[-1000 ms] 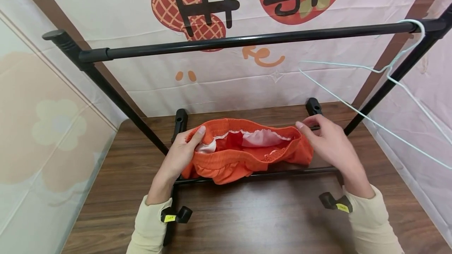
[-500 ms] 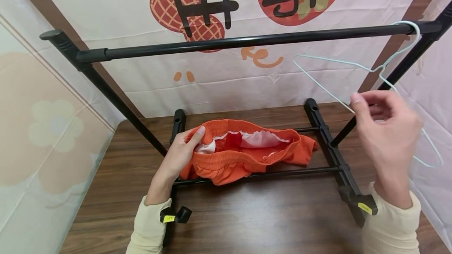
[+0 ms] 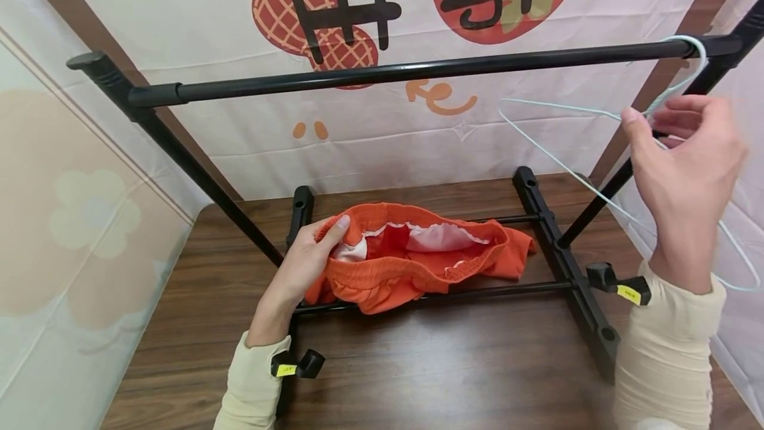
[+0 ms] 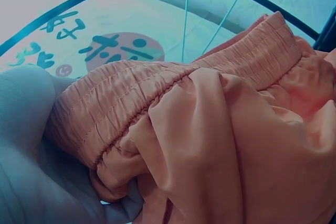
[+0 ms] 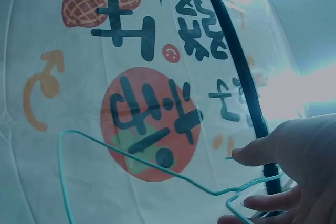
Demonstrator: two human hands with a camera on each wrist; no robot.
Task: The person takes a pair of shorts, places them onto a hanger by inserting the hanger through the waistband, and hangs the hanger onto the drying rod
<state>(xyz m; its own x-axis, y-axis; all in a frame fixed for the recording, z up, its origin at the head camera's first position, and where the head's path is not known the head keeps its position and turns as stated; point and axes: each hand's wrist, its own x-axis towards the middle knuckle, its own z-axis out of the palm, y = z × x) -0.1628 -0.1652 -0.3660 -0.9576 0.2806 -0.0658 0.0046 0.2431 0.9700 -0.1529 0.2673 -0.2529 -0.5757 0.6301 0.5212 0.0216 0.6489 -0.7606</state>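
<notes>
Orange shorts [image 3: 394, 277] with a gathered elastic waistband and pale lining lie across the lower bars of a black rack, waist opening facing up. My left hand [image 3: 304, 261] pinches the left end of the waistband, thumb on top; the left wrist view shows the gathered band [image 4: 121, 103] up close. A pale blue wire hanger [image 3: 555, 155] hangs by its hook at the right end of the top rail. My right hand [image 3: 686, 164] is at the hanger's neck. In the right wrist view its thumb and fingers stand apart around the neck [image 5: 239, 188].
The black top rail [image 3: 406, 71] runs across in front, with slanted posts at both sides. A black rack foot [image 3: 561, 264] lies on the brown wooden surface [image 3: 453, 363]. Printed cloth [image 3: 370, 144] hangs behind, and pale cloth walls stand left and right.
My right hand has left the right end of the shorts and risen to the hanger's neck. The hanger has swung slightly. The left hand keeps its hold on the waistband.
</notes>
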